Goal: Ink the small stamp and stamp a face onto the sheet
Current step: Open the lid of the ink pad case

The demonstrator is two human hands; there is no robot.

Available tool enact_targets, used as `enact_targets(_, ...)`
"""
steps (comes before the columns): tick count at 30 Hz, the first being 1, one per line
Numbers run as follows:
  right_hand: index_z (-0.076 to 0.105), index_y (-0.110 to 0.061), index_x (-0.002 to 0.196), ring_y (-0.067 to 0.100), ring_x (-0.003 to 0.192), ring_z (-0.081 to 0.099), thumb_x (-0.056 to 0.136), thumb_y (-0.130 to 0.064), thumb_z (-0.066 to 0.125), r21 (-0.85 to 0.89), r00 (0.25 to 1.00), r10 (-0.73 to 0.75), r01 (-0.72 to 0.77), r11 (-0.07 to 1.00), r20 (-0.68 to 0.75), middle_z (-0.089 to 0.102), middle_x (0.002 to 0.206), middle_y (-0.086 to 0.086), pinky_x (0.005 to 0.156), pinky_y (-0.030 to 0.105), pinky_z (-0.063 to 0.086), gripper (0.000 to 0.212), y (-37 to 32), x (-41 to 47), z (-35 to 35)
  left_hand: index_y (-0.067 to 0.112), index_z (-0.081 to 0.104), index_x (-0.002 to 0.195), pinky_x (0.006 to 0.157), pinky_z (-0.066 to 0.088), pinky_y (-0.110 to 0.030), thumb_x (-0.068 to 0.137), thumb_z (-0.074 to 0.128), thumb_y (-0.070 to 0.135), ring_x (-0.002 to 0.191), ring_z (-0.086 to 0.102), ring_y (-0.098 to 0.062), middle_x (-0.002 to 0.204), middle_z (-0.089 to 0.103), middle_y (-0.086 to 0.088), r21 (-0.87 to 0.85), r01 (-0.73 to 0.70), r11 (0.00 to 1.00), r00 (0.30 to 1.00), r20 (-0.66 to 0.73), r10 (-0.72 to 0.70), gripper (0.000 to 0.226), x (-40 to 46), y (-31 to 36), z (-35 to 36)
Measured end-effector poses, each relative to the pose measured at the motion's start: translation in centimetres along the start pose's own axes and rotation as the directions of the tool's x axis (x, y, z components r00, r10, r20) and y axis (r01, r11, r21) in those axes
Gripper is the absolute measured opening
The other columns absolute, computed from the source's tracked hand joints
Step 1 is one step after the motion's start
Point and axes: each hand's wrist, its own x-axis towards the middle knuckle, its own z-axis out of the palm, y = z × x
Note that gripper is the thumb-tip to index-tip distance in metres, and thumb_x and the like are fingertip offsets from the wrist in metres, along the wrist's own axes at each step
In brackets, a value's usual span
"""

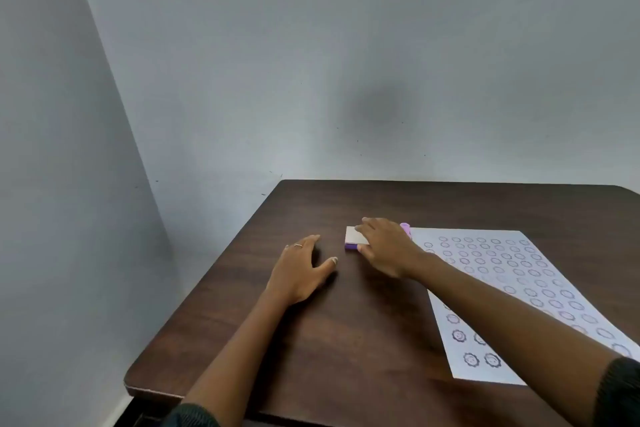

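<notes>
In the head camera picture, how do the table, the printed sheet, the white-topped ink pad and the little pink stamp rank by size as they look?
Largest to smallest:
1. table
2. printed sheet
3. ink pad, partly under the right hand
4. pink stamp, mostly hidden behind that hand, so its full size is unsure

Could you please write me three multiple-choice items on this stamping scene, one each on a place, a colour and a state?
1. Where does the white printed sheet lie on the dark wooden table?
A. right side
B. left side
C. far left corner

2. What colour is the base of the small flat ink pad?
A. green
B. purple
C. red

3. What is the left hand doing?
A. gripping a stamp
B. lifting the sheet
C. resting open on the table

Key: A, the sheet lies by the right hand; B, a purple edge shows; C, fingers spread, nothing held.
</notes>
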Motion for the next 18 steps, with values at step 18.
enact_targets(18, 0.045, -0.018, 0.131, 0.025, 0.121, 0.043, 0.089, -0.021, 0.043, 0.062, 0.994, -0.103, 0.101, 0.993, 0.028, 0.050, 0.136, 0.006, 0.098, 0.038, 0.035, 0.041, -2.4, -2.1, 0.1, 0.027, 0.026, 0.147, 0.119, 0.014, -0.042, 0.069, 0.056, 0.074, 0.142, 0.029, -0.016, 0.152, 0.036, 0.000, 0.020, -0.043, 0.999, 0.996, 0.074, 0.041, 0.096, 0.3, -0.5, 0.2)
